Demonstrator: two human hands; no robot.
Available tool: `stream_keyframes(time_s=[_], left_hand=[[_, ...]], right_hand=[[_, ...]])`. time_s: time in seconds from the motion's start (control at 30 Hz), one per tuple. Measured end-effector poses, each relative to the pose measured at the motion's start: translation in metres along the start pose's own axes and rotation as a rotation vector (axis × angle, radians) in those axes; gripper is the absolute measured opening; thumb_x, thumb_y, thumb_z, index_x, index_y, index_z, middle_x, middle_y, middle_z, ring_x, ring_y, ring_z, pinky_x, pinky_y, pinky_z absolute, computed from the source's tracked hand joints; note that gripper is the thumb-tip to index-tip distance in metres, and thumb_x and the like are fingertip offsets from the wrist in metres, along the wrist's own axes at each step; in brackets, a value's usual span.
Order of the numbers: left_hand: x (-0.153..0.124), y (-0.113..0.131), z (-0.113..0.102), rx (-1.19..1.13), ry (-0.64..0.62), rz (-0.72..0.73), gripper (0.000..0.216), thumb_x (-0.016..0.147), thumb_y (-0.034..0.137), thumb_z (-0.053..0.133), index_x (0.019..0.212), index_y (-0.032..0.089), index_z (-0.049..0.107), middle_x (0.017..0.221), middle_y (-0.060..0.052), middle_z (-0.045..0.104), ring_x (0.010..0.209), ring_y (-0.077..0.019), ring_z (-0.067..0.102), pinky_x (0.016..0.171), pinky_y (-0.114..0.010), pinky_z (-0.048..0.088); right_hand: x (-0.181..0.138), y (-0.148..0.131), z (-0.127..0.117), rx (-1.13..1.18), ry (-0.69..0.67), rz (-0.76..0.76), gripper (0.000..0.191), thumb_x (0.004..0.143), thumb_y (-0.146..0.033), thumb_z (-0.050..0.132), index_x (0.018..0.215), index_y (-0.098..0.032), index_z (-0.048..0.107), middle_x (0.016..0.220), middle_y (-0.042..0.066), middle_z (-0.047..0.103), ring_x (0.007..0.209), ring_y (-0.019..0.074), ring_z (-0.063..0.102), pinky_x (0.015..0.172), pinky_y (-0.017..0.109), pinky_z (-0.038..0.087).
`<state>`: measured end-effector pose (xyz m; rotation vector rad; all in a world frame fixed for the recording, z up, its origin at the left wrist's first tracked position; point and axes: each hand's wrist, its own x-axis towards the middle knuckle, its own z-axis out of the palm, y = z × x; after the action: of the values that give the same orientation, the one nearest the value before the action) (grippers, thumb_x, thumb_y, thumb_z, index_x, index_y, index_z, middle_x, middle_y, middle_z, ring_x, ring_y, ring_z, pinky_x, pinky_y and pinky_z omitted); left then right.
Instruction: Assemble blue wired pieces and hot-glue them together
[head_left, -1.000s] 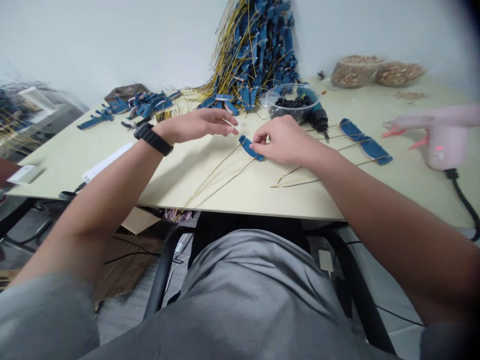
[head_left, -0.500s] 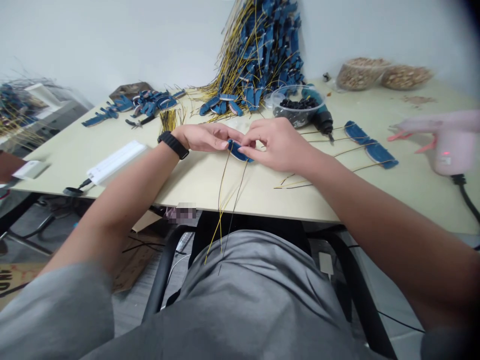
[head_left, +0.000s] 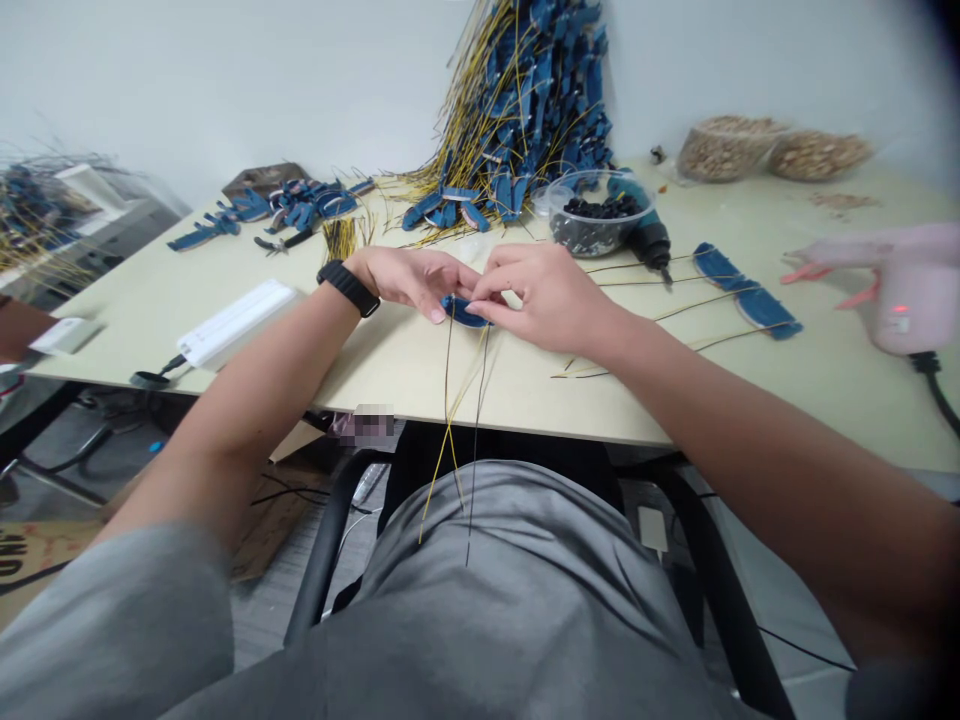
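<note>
A small curved blue piece [head_left: 466, 314] with yellow and black wires is held between both hands above the table's front part. My left hand [head_left: 416, 280], with a black band on its wrist, grips the piece's left end between thumb and fingers. Thumb and forefinger of my right hand [head_left: 532, 292] pinch its right end. Thin wires [head_left: 448, 410] hang from it over the table edge to the grey shirt. To the right lie two more blue pieces [head_left: 746, 290], end to end, their wires stretching left.
A tall heap of wired blue pieces [head_left: 525, 110] stands against the wall. Nearby are a clear tub of black parts [head_left: 600, 215], a power drill [head_left: 651, 240], a pink glue gun [head_left: 900, 290], pliers [head_left: 283, 242], a white box [head_left: 238, 322] and bags of light brown bits [head_left: 727, 148].
The blue piece has shifted slightly left and turned flatter in my fingers. Its hanging wires have swung a little to the right at their lower ends.
</note>
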<state>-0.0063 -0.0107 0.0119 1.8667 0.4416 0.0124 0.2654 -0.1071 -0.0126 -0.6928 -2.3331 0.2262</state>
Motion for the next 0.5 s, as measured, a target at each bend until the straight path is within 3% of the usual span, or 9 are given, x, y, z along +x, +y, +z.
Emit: stream_keyframes(time_s=[0.23,0.37,0.5], left_hand=[[-0.006,0.009,0.006,0.018,0.002,-0.038,0.087,0.06,0.058,0.125,0.137,0.027,0.098,0.12,-0.007,0.096,0.144,-0.0429,0.088,0.137,-0.053,0.061],[-0.008,0.005,0.007,0.021,0.071,-0.006,0.085,0.062,0.06,0.125,0.135,0.026,0.097,0.128,-0.011,0.096,0.152,-0.0483,0.085,0.143,-0.061,0.055],[-0.009,-0.001,0.004,0.035,0.046,0.006,0.086,0.063,0.063,0.124,0.138,0.03,0.097,0.135,-0.011,0.094,0.148,-0.0455,0.086,0.139,-0.057,0.059]], right_hand=[[0.003,-0.009,-0.006,0.051,0.031,0.054,0.031,0.123,-0.045,0.082,0.104,-0.026,0.097,0.1,0.007,0.083,0.092,0.0248,0.068,0.092,0.045,0.052],[0.003,-0.017,-0.019,-0.026,0.098,0.228,0.043,0.128,-0.057,0.075,0.104,-0.027,0.094,0.104,0.011,0.086,0.097,0.03,0.071,0.089,0.048,0.054],[0.002,-0.02,-0.026,-0.101,0.123,0.322,0.052,0.13,-0.069,0.068,0.114,-0.028,0.095,0.108,0.013,0.087,0.1,0.033,0.073,0.087,0.049,0.055]])
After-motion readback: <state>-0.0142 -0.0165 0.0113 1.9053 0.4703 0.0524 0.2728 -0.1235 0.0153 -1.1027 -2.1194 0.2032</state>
